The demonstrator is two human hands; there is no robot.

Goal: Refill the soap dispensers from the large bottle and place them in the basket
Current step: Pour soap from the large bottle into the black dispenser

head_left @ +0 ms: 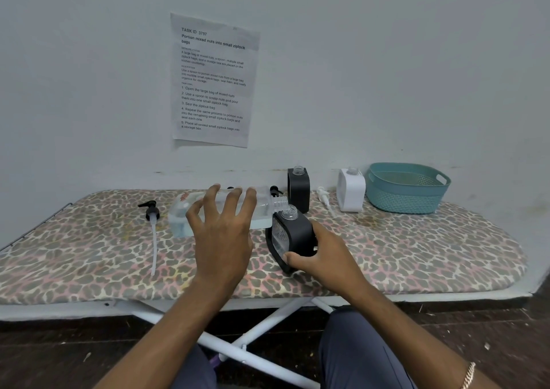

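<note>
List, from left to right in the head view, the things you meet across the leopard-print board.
Black pump head with white tube → large clear plastic bottle, tipped in the left hand → black soap dispenser in the right hand → white pump → white soap dispenser → teal plastic basket.

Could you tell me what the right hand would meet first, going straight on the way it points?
Probably the large bottle in the left hand, just beyond the black dispenser the right hand grips.

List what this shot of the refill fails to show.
Head view:
- Middle of the large bottle: covered by the left hand.
- Any soap stream into the held black dispenser: too small, clear.
- Basket floor: near wall hides most.
- Black pump behind the bottle: mostly hidden.
</note>
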